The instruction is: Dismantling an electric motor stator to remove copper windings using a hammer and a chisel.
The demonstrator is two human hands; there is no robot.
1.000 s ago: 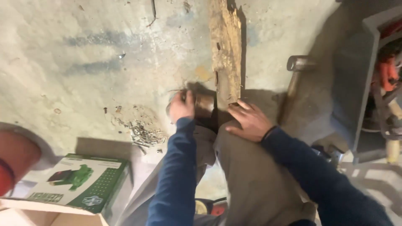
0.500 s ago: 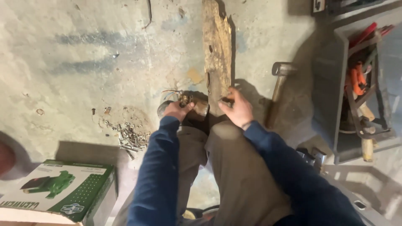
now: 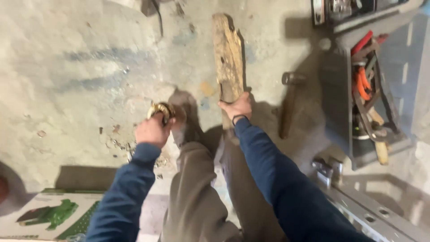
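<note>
A rough, weathered wooden plank lies lengthwise on the concrete floor, running away from me. My right hand grips its near end. My left hand is closed around a small, brassy, curved object held just left of my shoe; blur hides what the object is. Both arms wear dark blue sleeves, and my legs in olive trousers fill the lower middle.
A hammer lies on the floor right of the plank. An open grey toolbox with orange-handled pliers and other tools stands at the right. A green-and-white cardboard box sits at the lower left. Debris is scattered near my left hand.
My left hand has moved left away from the plank, carrying the brassy object. My right hand now holds the plank's near end. The view has shifted, showing more of the toolbox.
</note>
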